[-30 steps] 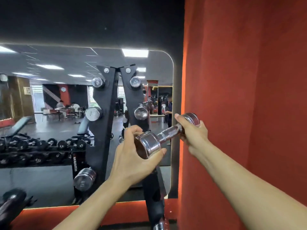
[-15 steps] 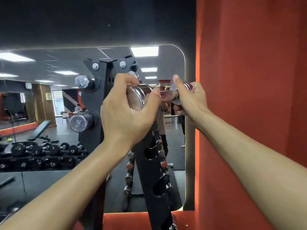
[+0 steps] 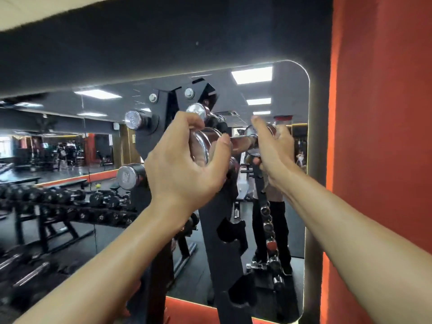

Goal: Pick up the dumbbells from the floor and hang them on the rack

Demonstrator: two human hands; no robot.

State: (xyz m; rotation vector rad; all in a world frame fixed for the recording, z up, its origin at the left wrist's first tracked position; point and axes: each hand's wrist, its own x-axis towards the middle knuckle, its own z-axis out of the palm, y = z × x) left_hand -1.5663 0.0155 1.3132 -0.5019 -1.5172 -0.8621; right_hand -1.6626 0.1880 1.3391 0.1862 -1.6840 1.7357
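A chrome dumbbell (image 3: 240,143) lies level near the top of the black upright rack (image 3: 222,249). My left hand (image 3: 184,164) grips its near head, fingers curled round the chrome disc. My right hand (image 3: 275,148) grips the far head, thumb up. The bar between them is partly visible. Other chrome dumbbells (image 3: 133,119) hang on the rack's left side, one higher and one (image 3: 128,177) lower. Empty notches show lower on the rack's right plate. Whether the held dumbbell sits in a notch is hidden by my hands.
A wall mirror (image 3: 280,94) stands right behind the rack, reflecting the gym and a person. A red padded wall (image 3: 383,136) is close on the right. A long rack of black dumbbells (image 3: 70,202) runs along the left.
Both hands raised the chrome dumbbell from mid-height to the top of the rack and levelled it. My view moved closer and tilted upward.
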